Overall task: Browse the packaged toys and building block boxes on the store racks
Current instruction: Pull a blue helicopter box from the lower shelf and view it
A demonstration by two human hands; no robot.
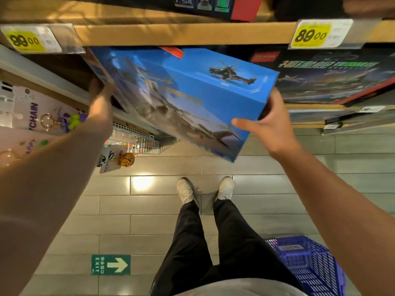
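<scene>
Nearest the camera, the person's legs and white shoes (pixel 205 190) are standing on the tiled floor (pixel 162 223), with a green exit sign (pixel 110 264) stuck to it on the left and a blue basket (pixel 307 261) sitting by the right leg.

Both arms are reaching up and forward. The right hand (pixel 270 122) is gripping the near right corner of the blue box (pixel 192 99), thumb lying along its front face and fingers wrapping behind the end panel. The left hand (pixel 100 92) is pressing against the box's left edge; its fingers are hidden behind the box, so whether they are curling round it is not clear.

The box, printed with a helicopter, is tilting out from under the wooden shelf (pixel 183 34), its far end lying at the shelf opening and its near corner hanging over the floor. It is being carried wholly by the two hands.

To the left, keychains (pixel 64 121) are hanging on a side display. Further back, a dark box (pixel 333 75) is standing on the same rack level, just beside the blue one. Yellow price tags (pixel 310 35) are clipped to the shelf edge, and more boxes are sitting above it.

As a judgement, browsing is under way: one box is in hand for inspection, while the dark box and those above appear untouched and remain to be looked at.
</scene>
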